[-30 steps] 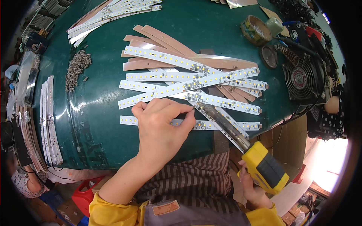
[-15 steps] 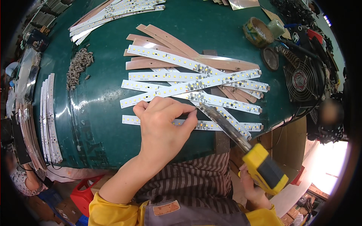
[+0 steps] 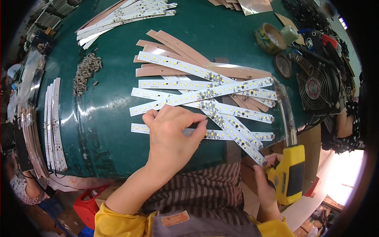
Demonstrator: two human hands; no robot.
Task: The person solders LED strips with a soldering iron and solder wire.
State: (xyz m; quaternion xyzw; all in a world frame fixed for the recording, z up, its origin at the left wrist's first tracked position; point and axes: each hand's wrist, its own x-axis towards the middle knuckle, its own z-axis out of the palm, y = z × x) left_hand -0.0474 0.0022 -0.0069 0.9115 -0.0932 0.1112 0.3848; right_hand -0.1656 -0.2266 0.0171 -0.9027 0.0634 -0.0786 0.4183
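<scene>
My left hand [image 3: 171, 132] is closed in a pinch over the LED strips, with a tiny dark piece [image 3: 206, 117] at the fingertips, too small to name. My right hand [image 3: 268, 189] grips a yellow and black soldering gun [image 3: 290, 173]. Its metal barrel points away from me, the tip near the right ends of the strips. One white LED strip [image 3: 237, 139] slants down to the right, and its lower end meets my right thumb and fingertip. More white LED strips [image 3: 173, 83] lie crossed on copper-coloured bars [image 3: 181, 48].
On the green table [image 3: 114, 122], small metal parts [image 3: 87, 71] are heaped at the left, beside a row of LED strips [image 3: 53, 126]. Another strip stack [image 3: 126, 19] lies far left. A round tin [image 3: 271, 38] and a fan [image 3: 315, 87] stand at the right. Another person's arm [image 3: 346, 122] shows beyond.
The soldering gun has swung upright, its tip moving from beside my left fingertips to the strips' far right ends. A slanting LED strip now reaches lower, to my right hand. My left hand keeps its pinch.
</scene>
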